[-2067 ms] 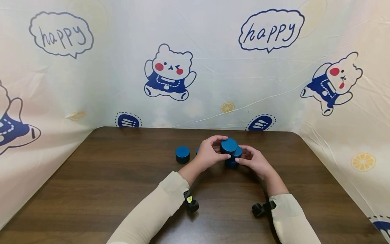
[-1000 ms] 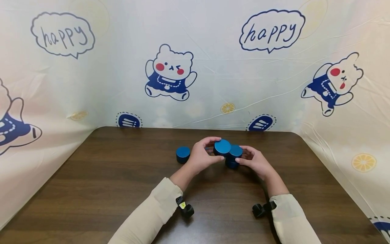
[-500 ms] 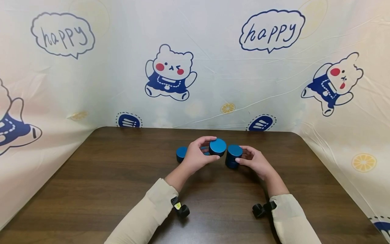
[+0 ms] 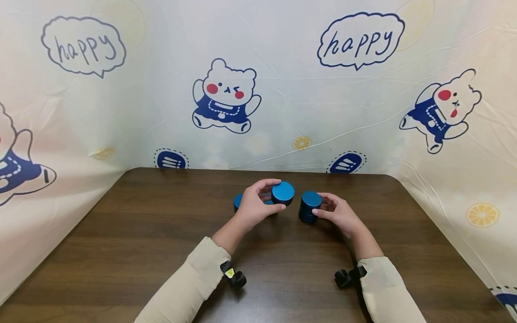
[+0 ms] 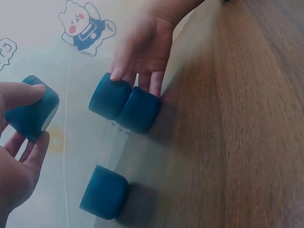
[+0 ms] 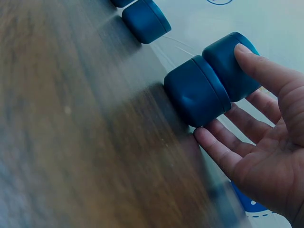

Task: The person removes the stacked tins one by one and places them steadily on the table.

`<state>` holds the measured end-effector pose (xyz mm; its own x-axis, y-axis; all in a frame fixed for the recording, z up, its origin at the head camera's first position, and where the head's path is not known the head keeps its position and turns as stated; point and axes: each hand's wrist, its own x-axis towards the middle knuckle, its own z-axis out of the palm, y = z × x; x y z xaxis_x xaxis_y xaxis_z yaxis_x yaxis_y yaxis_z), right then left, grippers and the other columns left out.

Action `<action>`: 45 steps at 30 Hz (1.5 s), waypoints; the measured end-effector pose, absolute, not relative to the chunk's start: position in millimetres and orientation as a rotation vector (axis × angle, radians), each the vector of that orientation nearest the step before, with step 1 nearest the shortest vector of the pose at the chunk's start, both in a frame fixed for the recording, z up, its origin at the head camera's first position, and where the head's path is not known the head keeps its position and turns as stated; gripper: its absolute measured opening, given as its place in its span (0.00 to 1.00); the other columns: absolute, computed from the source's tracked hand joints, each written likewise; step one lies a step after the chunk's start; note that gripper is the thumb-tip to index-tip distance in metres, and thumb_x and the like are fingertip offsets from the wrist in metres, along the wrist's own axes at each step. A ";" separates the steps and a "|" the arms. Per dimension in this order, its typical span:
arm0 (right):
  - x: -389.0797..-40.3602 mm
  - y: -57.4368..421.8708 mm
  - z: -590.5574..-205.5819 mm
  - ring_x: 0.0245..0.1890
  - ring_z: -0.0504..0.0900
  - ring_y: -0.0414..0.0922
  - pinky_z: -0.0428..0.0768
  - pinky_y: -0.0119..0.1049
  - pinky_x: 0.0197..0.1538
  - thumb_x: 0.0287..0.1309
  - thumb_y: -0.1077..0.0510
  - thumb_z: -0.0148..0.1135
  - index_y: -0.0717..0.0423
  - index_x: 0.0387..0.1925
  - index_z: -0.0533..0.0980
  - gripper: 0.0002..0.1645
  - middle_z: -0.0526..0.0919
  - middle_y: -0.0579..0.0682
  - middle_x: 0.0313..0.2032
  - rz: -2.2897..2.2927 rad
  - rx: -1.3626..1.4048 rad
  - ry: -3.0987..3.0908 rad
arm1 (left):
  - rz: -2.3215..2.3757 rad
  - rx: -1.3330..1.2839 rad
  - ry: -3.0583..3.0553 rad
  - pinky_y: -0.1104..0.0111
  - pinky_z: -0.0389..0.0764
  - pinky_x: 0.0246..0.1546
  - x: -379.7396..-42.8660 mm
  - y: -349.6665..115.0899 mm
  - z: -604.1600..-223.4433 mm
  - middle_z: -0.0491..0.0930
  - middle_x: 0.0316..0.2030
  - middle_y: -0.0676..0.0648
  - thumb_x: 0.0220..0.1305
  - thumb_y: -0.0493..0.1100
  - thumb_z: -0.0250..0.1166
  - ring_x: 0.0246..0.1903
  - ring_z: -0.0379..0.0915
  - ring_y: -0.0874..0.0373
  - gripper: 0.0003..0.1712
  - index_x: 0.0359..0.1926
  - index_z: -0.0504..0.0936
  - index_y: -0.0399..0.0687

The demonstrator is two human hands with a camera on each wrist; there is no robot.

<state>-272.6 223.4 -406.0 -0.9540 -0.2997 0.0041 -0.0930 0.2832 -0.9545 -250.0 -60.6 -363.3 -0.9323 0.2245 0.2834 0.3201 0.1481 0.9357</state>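
My left hand (image 4: 255, 204) holds a small blue lidded jar (image 4: 282, 193) between thumb and fingers, raised over the table. In the left wrist view a pale underside of this jar (image 5: 32, 108) shows at its edge. To its right two like jars stand stacked, an upper jar (image 4: 311, 198) on a lower jar (image 6: 195, 92). My right hand (image 4: 338, 213) pinches the upper one, thumb on its near side, with lower fingertips right at the bottom jar. A gap separates the raised jar from the stack.
Another blue jar (image 5: 105, 192) stands on the brown wooden table (image 4: 161, 251), mostly behind my left hand in the head view. One more jar (image 4: 237, 202) sits further left, partly covered by that hand. A printed cloth (image 4: 282, 89) hangs behind the table.
My left hand has carried its jar leftward, from over the stack to beside it, and now covers part of the leftmost jar. The right hand and the stack have stayed in place.
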 end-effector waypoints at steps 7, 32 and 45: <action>-272.4 223.2 -406.1 0.60 0.71 0.59 0.72 0.52 0.62 0.60 0.54 0.67 0.59 0.67 0.64 0.37 0.70 0.63 0.63 -1.730 -0.362 2.377 | -1.909 -0.541 -2.316 0.57 0.76 0.57 -247.7 -68.1 -363.8 0.76 0.57 0.48 0.49 0.36 0.78 0.56 0.72 0.50 0.34 0.58 0.79 0.52; -272.6 224.1 -405.4 0.59 0.72 0.58 0.72 0.50 0.61 0.60 0.54 0.68 0.59 0.67 0.65 0.37 0.71 0.62 0.62 -1.739 -0.358 2.376 | -1.970 -0.474 -2.270 0.57 0.73 0.59 -231.6 -96.2 -346.7 0.74 0.59 0.41 0.50 0.30 0.75 0.58 0.70 0.45 0.34 0.60 0.76 0.42; -272.2 223.6 -404.9 0.59 0.72 0.58 0.72 0.49 0.61 0.60 0.54 0.68 0.60 0.66 0.65 0.37 0.71 0.63 0.62 -1.737 -0.352 2.378 | -1.982 -0.409 -2.271 0.55 0.71 0.61 -234.5 -107.6 -350.7 0.72 0.61 0.39 0.51 0.28 0.73 0.60 0.68 0.44 0.35 0.61 0.74 0.39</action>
